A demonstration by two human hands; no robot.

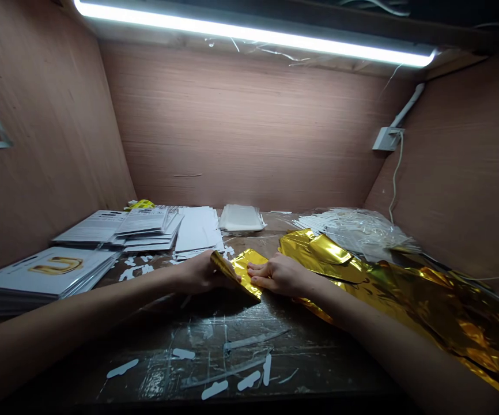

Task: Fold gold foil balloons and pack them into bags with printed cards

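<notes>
A flat, uninflated gold foil balloon (247, 262) lies partly folded on the dark table between my hands. My left hand (200, 274) grips its left side, where a flap of foil stands up and hides most of the fingers. From the right, my right hand (282, 274) is closed on the same foil, its fingertips pressing the shiny surface. Beyond that hand, more flat gold foil balloons (318, 251) are spread out, and a large heap of gold foil (431, 300) runs under and past my right forearm.
Printed card packs (55, 268) showing a gold U are stacked at the left, near white cards (197, 227). Clear plastic sleeves (241, 218) lie at the back. White straws in plastic (353, 227) lie back right. Small white cutouts (215, 389) dot the front.
</notes>
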